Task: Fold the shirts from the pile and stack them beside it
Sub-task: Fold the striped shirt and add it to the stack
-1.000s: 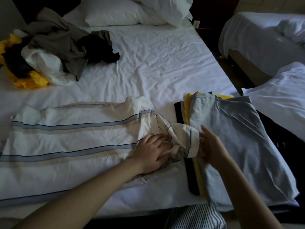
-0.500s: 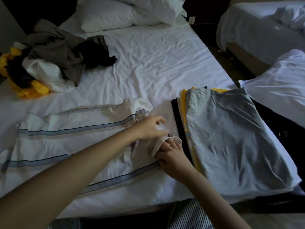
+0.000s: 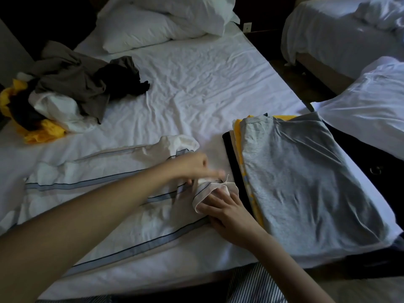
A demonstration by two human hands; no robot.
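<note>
A white shirt with blue-grey stripes (image 3: 105, 206) lies spread across the bed's near side, its collar end pointing right. My right hand (image 3: 227, 212) pinches the collar (image 3: 206, 191) at that end. My left hand (image 3: 197, 166) reaches over the shirt and holds the same collar fabric from above; its fingers are blurred. Right of my hands sits the stack of folded shirts (image 3: 306, 182), grey on top, yellow and black beneath. The pile of unfolded shirts (image 3: 65, 90), brown, black, white and yellow, lies at the far left.
The bed (image 3: 196, 88) has a wrinkled white sheet, with pillows (image 3: 157, 25) at its head. A second bed (image 3: 341, 29) stands at the right across a dark gap. A white pillow (image 3: 367, 101) lies by the stack. My striped clothing (image 3: 253, 285) shows at the bottom edge.
My right hand came from the stack's edge onto the collar and took hold of it. My left hand lifted off the shirt and moved up and right over the collar.
</note>
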